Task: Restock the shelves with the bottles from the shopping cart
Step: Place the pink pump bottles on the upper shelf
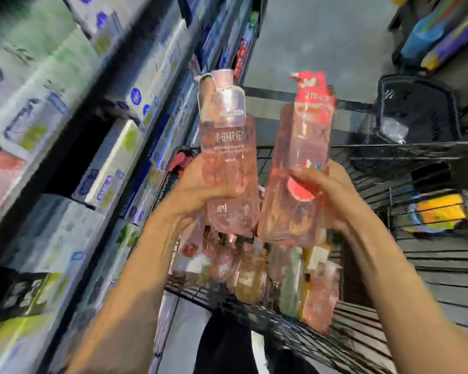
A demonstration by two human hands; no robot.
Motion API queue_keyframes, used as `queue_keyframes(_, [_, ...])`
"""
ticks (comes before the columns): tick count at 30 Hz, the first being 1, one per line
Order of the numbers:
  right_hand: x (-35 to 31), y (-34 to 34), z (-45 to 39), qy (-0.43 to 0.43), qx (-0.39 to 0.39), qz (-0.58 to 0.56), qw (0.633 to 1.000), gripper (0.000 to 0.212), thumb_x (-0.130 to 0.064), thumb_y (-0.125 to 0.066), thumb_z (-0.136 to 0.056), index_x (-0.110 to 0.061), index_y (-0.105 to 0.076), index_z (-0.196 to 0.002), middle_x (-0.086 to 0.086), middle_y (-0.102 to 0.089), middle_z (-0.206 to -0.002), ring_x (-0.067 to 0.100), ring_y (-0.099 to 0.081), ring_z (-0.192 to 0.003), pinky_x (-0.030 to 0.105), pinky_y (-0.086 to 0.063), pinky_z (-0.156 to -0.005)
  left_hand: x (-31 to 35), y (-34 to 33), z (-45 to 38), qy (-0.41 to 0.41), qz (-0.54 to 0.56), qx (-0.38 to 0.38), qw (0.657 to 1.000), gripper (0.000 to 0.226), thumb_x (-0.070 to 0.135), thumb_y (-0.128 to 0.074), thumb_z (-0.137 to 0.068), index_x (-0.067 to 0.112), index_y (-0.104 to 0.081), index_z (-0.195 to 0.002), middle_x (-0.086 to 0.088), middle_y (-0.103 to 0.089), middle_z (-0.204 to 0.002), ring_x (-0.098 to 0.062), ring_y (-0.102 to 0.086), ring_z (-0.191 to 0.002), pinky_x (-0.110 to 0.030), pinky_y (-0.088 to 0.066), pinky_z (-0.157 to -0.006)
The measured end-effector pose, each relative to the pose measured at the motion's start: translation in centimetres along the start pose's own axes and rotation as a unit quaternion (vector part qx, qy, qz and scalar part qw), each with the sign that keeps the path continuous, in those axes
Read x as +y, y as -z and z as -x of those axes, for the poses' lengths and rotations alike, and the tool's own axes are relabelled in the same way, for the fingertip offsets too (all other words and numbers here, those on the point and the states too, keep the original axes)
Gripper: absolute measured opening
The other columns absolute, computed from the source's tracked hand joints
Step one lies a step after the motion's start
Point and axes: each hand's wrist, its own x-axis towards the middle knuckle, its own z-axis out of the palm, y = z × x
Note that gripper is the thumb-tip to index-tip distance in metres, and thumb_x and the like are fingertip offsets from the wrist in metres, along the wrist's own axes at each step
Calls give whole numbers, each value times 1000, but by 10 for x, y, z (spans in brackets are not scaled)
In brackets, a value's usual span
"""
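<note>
Two pink pump bottles are up in front of me, held above the shopping cart. The left bottle is clear pink with a pale cap and stands roughly upright. My left hand wraps its lower half, fingers curled round the body. The right bottle carries a red top and red label, leaning slightly. My right hand grips it at mid-height, thumb across the front. The two bottles sit just beside each other, bases close, and I cannot tell if they touch.

Below them, more bottles stand packed in the wire cart, pink, amber and green. To my left, shelves hold boxed goods, heavily blurred. A dark basket sits beyond the cart on the grey floor.
</note>
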Motion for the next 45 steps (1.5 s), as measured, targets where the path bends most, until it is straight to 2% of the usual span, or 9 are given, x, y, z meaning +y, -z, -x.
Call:
queue_keyframes(5, [-38, -25, 25, 74, -93, 84, 989, 36, -24, -71, -71, -7, -66, -103, -7, -73, -78, 7, -68, -73, 18, -51, -66, 25, -10, 62, -76, 5, 46, 996, 85, 11, -85, -43, 10, -51, -121, -11, -66, -114, -23, -65, -106, -33, -55, -86])
queue_keyframes(8, [-54, -41, 48, 103, -147, 108, 978, 25, -25, -72, -71, -14, -66, -92, -14, -69, -67, 0, -63, -63, 13, -48, -61, 31, -20, 105, -117, -5, 99, 988, 65, 1, -82, -49, 15, -55, -107, 3, -73, -95, -11, -69, -91, -23, -54, -75])
queue_keyframes(14, [-65, -78, 97, 138, -254, 127, 949, 41, -22, -81, -66, -18, -64, -103, -10, -72, -82, 8, -67, -77, 26, -55, -72, 30, -30, 204, -160, 38, 210, 964, 61, 11, -84, -49, 18, -58, -104, 5, -75, -94, -12, -71, -90, -21, -55, -73])
queue_keyframes(20, [-48, -133, 158, 132, -352, 141, 916, 48, -18, -87, -62, -16, -64, -103, -8, -75, -88, 7, -69, -80, 22, -54, -72, 15, -33, 307, -195, 102, 345, 913, 63, 28, -95, -38, 21, -69, -94, 3, -75, -91, -10, -71, -83, -20, -55, -69])
queue_keyframes(24, [-23, -175, 211, 109, -413, 134, 894, 50, -19, -88, -58, -14, -64, -101, -9, -75, -83, 4, -68, -76, 20, -53, -69, -12, -32, 380, -191, 120, 439, 870, 44, 4, -83, -55, 15, -65, -94, 5, -75, -81, -6, -70, -73, -18, -54, -64])
queue_keyframes(27, [5, -207, 256, 88, -450, 128, 879, 50, -17, -86, -56, -13, -64, -101, -6, -75, -83, 6, -68, -75, 22, -55, -69, -37, -35, 443, -195, 123, 499, 836, 32, 7, -79, -58, 18, -71, -86, 4, -75, -82, -7, -70, -75, -19, -53, -64])
queue_keyframes(31, [47, -241, 323, 47, -497, 121, 858, 50, -17, -90, -52, -20, -64, -94, -9, -75, -79, 3, -69, -71, 19, -53, -63, -70, -43, 534, -185, 128, 555, 801, 41, 11, -81, -55, 14, -65, -92, 5, -74, -81, -7, -69, -74, -19, -53, -64])
queue_keyframes(38, [121, -266, 425, -12, -525, 114, 844, 50, -15, -78, -54, -17, -64, -102, -2, -74, -85, 13, -68, -77, 31, -54, -71, -148, -58, 669, -124, 141, 637, 748, 55, 7, -89, -45, 11, -65, -95, 4, -74, -77, -7, -69, -69, -18, -53, -60])
queue_keyframes(45, [151, -283, 477, -15, -554, 149, 819, 72, -38, -87, -45, -19, -63, -110, 0, -75, -96, 14, -72, -86, 21, -55, -67, -196, -51, 746, -99, 152, 672, 718, 81, 45, -94, -33, 14, -66, -102, -7, -75, -95, -21, -72, -86, -28, -56, -69])
